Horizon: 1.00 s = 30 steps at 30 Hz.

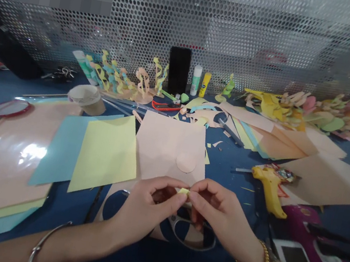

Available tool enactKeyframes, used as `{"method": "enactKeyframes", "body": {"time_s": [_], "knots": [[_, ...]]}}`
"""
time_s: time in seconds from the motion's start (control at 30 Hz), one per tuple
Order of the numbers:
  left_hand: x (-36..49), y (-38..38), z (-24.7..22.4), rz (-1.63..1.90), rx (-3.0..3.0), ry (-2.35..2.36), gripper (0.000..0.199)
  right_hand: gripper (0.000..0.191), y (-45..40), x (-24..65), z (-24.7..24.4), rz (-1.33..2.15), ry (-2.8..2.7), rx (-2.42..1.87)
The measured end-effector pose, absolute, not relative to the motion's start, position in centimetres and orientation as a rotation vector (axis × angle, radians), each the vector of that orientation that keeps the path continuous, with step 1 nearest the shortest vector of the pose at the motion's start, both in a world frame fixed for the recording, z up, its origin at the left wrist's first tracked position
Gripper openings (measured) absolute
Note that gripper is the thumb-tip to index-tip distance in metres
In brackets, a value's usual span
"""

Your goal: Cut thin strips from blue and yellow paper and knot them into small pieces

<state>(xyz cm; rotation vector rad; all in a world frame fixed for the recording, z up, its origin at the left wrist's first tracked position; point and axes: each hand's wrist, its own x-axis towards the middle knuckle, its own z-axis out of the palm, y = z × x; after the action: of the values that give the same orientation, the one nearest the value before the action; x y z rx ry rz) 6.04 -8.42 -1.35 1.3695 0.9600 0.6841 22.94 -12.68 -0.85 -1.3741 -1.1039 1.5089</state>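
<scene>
Between my fingertips is a small piece of yellow paper (184, 191), pinched from both sides. My left hand (153, 201) is closed on its left end, thumb against forefinger. My right hand (216, 205) pinches the right end the same way. Under my hands lie scissors (192, 245), with their handle loops partly hidden. Just beyond them is a pale pink sheet (169, 141) with a cut paper circle (186, 162) on it. A yellow sheet (107, 153) lies left of that, overlapping a blue sheet (58, 147).
A yellow glue gun (269, 187) lies at right, near a magenta object (303, 224) and a white device (294, 257). Behind stand a black phone (178, 71), a glue stick (196, 81) and curled paper pieces (114, 74). A paper cup (86, 99) stands left.
</scene>
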Motion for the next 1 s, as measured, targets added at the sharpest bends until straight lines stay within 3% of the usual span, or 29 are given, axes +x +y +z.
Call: {"method": "enactKeyframes", "body": {"time_s": [1.0], "knots": [[5.91, -8.34, -1.48, 0.664, 1.420, 1.001, 0.009, 0.024, -12.68, 23.05, -0.91, 1.516, -1.111, -1.363]]}}
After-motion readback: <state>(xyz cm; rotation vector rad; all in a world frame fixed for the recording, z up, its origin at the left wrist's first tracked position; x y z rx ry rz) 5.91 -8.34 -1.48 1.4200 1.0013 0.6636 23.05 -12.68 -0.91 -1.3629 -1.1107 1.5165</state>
